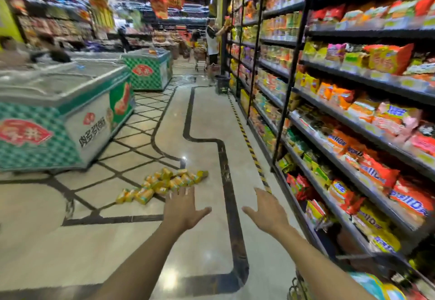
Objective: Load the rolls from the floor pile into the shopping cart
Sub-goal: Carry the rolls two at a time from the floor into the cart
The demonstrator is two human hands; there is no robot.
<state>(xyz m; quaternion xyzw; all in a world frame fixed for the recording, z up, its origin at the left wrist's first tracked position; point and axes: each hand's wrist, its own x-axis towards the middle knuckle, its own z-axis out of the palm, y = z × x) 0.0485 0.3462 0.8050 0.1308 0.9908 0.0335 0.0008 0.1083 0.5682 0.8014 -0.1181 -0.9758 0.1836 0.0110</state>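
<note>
While blur smears the rolls (162, 185), left hand (182, 210) and right hand (267, 212) spread, grips released, shopping cart (297, 286) cut off below.

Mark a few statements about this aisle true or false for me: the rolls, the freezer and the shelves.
1. The yellow rolls lie in a loose pile on the floor. True.
2. The pile rests against the shelves. False: it lies out in the aisle, apart from them.
3. The freezer chest stands on the left of the aisle. True.
4. The shelves are bare. False: they are packed with snack bags.
</note>
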